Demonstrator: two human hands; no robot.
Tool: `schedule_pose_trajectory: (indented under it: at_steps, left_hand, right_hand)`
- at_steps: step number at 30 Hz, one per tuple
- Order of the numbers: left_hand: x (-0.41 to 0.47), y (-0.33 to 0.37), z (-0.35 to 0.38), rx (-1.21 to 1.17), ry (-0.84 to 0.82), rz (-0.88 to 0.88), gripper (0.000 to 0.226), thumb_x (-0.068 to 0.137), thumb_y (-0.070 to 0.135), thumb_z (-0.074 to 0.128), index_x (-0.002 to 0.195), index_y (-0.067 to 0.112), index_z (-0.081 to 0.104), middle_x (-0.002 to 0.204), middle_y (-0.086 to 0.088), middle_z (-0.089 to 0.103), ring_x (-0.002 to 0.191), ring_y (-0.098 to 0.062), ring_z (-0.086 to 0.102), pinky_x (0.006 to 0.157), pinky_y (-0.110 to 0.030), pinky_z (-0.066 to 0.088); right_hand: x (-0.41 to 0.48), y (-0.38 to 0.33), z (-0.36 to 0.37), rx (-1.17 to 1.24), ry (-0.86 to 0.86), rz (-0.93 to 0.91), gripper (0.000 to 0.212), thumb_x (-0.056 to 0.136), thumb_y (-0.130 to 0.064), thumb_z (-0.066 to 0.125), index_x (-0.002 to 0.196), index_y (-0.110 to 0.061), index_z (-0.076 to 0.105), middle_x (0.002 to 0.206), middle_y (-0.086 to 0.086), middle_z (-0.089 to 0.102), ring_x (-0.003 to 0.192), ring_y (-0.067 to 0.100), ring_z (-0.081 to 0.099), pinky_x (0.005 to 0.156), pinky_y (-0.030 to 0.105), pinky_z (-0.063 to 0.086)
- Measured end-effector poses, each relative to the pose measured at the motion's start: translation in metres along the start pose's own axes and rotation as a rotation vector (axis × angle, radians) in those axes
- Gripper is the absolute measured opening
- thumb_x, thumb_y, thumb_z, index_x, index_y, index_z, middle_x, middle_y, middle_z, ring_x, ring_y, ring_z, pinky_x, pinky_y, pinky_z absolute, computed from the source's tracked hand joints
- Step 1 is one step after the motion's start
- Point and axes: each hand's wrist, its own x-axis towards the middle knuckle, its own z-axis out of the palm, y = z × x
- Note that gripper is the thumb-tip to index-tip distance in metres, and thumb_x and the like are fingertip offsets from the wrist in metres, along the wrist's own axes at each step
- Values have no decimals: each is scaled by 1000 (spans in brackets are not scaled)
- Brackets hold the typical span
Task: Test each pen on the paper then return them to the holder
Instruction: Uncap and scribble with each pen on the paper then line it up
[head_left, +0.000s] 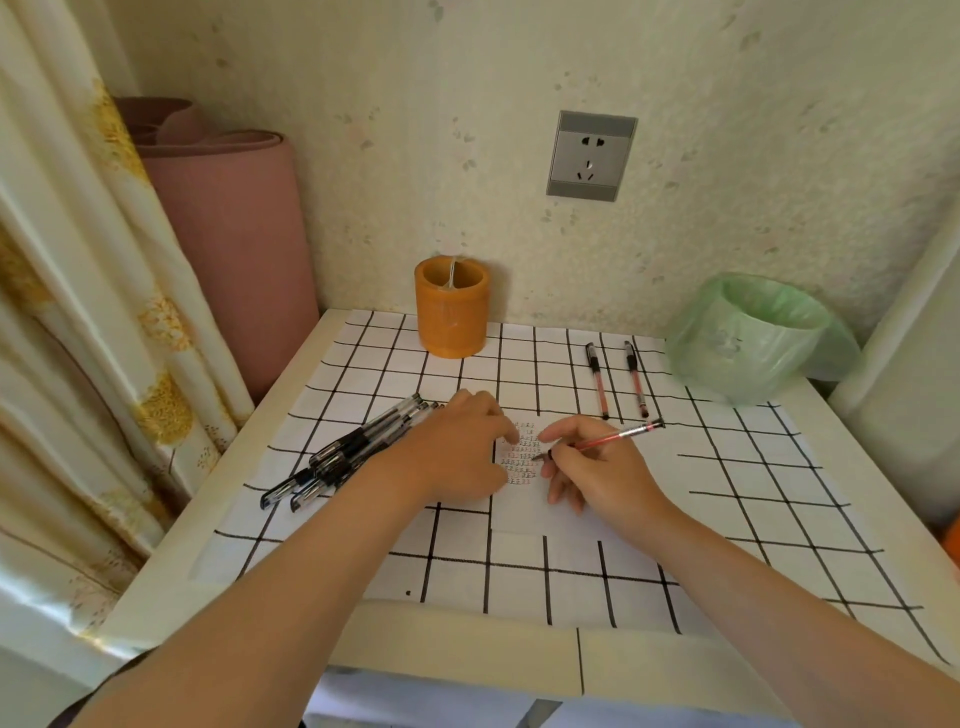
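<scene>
Right hand (597, 467) pinches red pen (608, 439) angled upper-right, tip on paper (519, 501); left hand (457, 447) rests loose, empty; holder (452, 306) sits upper-centre, nearer left.

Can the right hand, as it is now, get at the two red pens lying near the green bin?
Probably yes: the two red pens lie uncovered just beyond the right hand, nothing between, though it grips a third red pen.

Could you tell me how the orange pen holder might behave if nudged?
The pen holder looks squat and thick-walled, so it probably resists tipping. It looks empty from here, so it is likely light and may slide on the smooth checked cover.
</scene>
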Motion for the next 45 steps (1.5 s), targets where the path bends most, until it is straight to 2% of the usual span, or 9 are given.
schedule_pose_trajectory:
  at_steps: [3, 5, 8, 14, 20, 23, 31, 38, 45]
  left_hand:
    - [3, -1, 2, 24, 27, 41, 64, 82, 44, 67, 142, 30, 48, 142, 10, 35, 133, -11, 26, 105, -31, 33]
    - [3, -3, 4, 32, -35, 47, 80, 79, 57, 70, 148, 31, 40, 152, 10, 28, 140, -11, 20, 111, -33, 28]
    - [4, -5, 8, 46, -133, 40, 91, 78, 63, 70, 153, 29, 31, 160, 8, 20, 145, -13, 12, 115, -32, 19]
    - [4, -8, 11, 12, -113, 42, 91, 76, 62, 72, 151, 28, 34, 155, 9, 24, 141, -13, 17, 112, -31, 23]
    - [5, -6, 12, 11, -79, 40, 88, 75, 66, 70, 148, 29, 37, 149, 9, 31, 138, -14, 24, 112, -35, 31]
    - [5, -5, 13, 29, -78, 46, 90, 76, 66, 69, 151, 32, 32, 147, 9, 31, 136, -14, 25, 109, -33, 31]
    - [5, -4, 12, 15, -96, 27, 89, 76, 65, 70, 151, 33, 33, 149, 8, 29, 139, -15, 21, 111, -34, 28]
    - [5, -3, 12, 10, -98, 15, 89, 76, 65, 70, 151, 34, 34, 148, 8, 29, 138, -14, 21, 113, -35, 29]
    - [5, -3, 12, 3, -98, 8, 88, 76, 64, 71, 150, 34, 34, 149, 9, 29, 139, -14, 20, 112, -34, 27]
  right_hand:
    - [2, 1, -1, -44, -15, 5, 12, 86, 5, 59, 91, -5, 65, 69, 13, 70, 56, 25, 64, 45, 30, 44]
    - [4, 1, -3, -77, -32, 4, 10, 84, 4, 64, 89, -5, 64, 65, 15, 69, 51, 21, 60, 44, 30, 44]
    - [7, 2, -6, -151, -47, -36, 8, 80, 2, 68, 77, -5, 63, 61, 13, 65, 47, 18, 57, 44, 29, 44]
    - [8, 4, -5, -248, -116, -122, 26, 77, 8, 65, 65, -12, 54, 54, -6, 58, 44, 11, 53, 42, 25, 42]
    - [7, 4, -5, -280, -147, -161, 23, 79, 10, 65, 67, -6, 53, 55, -12, 58, 45, -1, 52, 42, 19, 39]
    - [7, 4, -6, -287, -149, -166, 24, 80, 11, 64, 67, -4, 52, 54, -17, 57, 47, -3, 54, 43, 15, 37]
    - [9, 6, -4, -323, -148, -192, 28, 77, 8, 67, 64, -14, 56, 59, -14, 58, 54, -3, 53, 49, 15, 38]
    - [7, 5, -4, -344, -142, -204, 28, 77, 5, 67, 62, -14, 53, 58, -15, 56, 55, -3, 53, 48, 16, 37]
    - [5, 5, -3, -344, -135, -222, 32, 79, 9, 65, 61, -13, 51, 56, -21, 56, 55, -6, 55, 48, 10, 35]
